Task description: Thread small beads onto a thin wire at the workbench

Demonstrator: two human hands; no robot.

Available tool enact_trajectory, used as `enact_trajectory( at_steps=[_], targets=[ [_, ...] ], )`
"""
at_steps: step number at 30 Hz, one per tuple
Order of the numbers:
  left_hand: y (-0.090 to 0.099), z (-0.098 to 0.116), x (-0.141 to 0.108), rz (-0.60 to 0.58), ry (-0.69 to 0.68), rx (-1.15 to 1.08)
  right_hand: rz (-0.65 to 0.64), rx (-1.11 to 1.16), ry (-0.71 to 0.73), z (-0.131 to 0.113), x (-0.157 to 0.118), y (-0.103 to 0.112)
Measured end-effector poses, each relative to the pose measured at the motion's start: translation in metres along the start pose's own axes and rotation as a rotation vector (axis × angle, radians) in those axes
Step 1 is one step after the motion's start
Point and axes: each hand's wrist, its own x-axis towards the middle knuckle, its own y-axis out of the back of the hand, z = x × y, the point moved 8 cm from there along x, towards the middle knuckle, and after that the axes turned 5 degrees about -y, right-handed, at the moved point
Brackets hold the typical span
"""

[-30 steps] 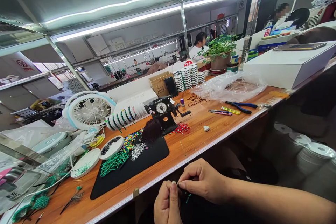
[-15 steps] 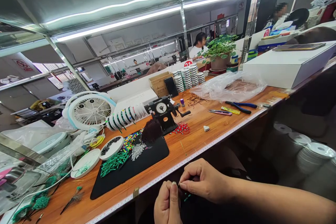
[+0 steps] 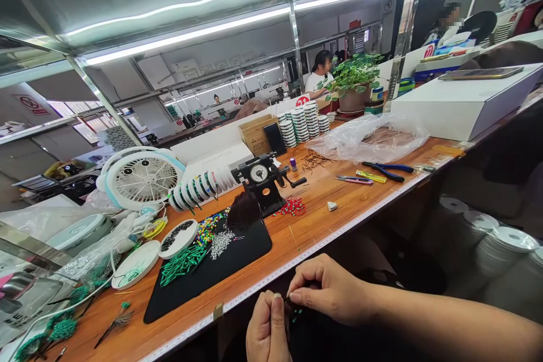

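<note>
Both of my hands are close together below the table's front edge, at the bottom of the head view. My left hand (image 3: 268, 328) is closed, thumb pressed to the fingers. My right hand (image 3: 324, 288) pinches close beside it, fingertips almost touching the left thumb. A thin dark strand shows faintly between the fingertips; what each hand grips is too small to name. Small green pieces (image 3: 297, 313) show just beneath the right fingers. On the table, a black mat (image 3: 250, 249) bears green tubes (image 3: 183, 264), coloured beads (image 3: 207, 229) and small clear pieces (image 3: 221, 244).
A black hand-cranked winder (image 3: 271, 201) stands behind the mat, beside red strands (image 3: 292, 206). Pliers (image 3: 388, 171) and a cutter (image 3: 354, 180) lie to the right. At left are a fan (image 3: 146, 178) and white dishes (image 3: 136, 264). A person (image 3: 319, 76) sits beyond the partition.
The view has shifted slightly. My hands keep nearly the same pinched pose, and the small green pieces below them have moved slightly left.
</note>
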Motion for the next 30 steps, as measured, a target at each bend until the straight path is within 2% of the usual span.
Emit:
enact_trajectory(
  at_steps=[8,17,24,30],
  targets=[
    [0.000,-0.007,0.001,-0.005,-0.049,0.016,0.030,0.022,-0.055,0.013,0.002,0.000],
    [0.001,-0.004,-0.001,0.026,-0.086,0.003,-0.045,0.042,-0.019,0.005,0.000,0.000],
    [-0.001,0.000,-0.001,-0.018,-0.121,0.029,-0.021,0.041,-0.047,0.012,0.003,0.003],
    [-0.002,0.004,0.000,-0.038,-0.130,0.041,-0.028,0.042,-0.051,0.008,0.001,0.003]
  ],
)
